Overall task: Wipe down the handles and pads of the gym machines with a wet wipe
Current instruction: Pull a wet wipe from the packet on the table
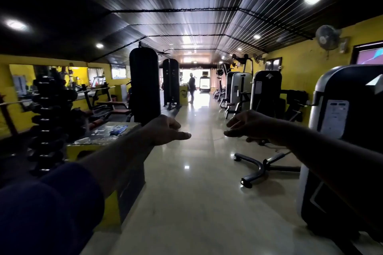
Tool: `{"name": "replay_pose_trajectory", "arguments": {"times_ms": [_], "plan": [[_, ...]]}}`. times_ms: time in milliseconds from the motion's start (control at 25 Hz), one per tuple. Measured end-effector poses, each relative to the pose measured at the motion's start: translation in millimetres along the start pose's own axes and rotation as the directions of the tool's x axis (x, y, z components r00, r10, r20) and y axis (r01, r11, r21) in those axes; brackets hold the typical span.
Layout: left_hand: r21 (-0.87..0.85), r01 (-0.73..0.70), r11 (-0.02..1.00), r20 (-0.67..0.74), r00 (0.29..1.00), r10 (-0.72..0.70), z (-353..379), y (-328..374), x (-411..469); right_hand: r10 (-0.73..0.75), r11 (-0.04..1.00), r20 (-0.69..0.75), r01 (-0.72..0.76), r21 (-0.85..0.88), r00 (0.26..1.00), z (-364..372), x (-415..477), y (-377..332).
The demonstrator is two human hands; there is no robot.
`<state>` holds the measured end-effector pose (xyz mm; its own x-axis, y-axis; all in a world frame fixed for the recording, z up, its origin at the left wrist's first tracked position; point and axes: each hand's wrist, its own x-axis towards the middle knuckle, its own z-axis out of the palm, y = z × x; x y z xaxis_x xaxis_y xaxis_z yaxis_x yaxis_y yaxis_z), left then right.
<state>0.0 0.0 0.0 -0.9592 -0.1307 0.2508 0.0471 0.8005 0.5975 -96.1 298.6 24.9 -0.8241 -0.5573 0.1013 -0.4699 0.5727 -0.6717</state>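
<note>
Both my arms reach out in front of me over a shiny tiled aisle. My left hand (165,130) is held palm down with fingers loosely apart and holds nothing. My right hand (246,125) mirrors it on the right, fingers apart, also empty. A blue wet-wipe pack (118,130) lies on top of a yellow box table (93,147), just left of my left forearm. A large black and white weight machine (344,122) stands close at the right, beyond my right forearm.
A tall dumbbell rack (49,118) stands at the left. A black machine column (144,87) rises behind the table. More machines (238,91) line the right yellow wall, and a machine's floor legs (259,165) jut into the aisle. A person (191,87) stands far down the aisle.
</note>
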Motion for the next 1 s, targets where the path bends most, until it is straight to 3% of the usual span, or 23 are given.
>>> {"name": "replay_pose_trajectory", "arguments": {"times_ms": [240, 520, 760, 1000], "plan": [[-0.021, 0.117, 0.993, -0.059, 0.991, -0.118, -32, -70, -6, -0.078, 0.992, -0.013, 0.079, 0.103, 0.997, 70, 82, -23], [-0.038, 0.290, 0.956, -0.210, 0.933, -0.291, -95, -252, 19, -0.234, 0.966, 0.059, 0.225, 0.126, 0.970, 219, 258, -69], [-0.072, 0.395, 0.916, -0.194, 0.895, -0.401, -141, -405, 130, -0.303, 0.949, 0.081, 0.293, 0.121, 0.950, 329, 447, -95], [-0.012, 0.442, 0.897, -0.174, 0.882, -0.438, -147, -499, 273, -0.314, 0.943, 0.126, 0.295, 0.153, 0.941, 359, 612, -57]]}}
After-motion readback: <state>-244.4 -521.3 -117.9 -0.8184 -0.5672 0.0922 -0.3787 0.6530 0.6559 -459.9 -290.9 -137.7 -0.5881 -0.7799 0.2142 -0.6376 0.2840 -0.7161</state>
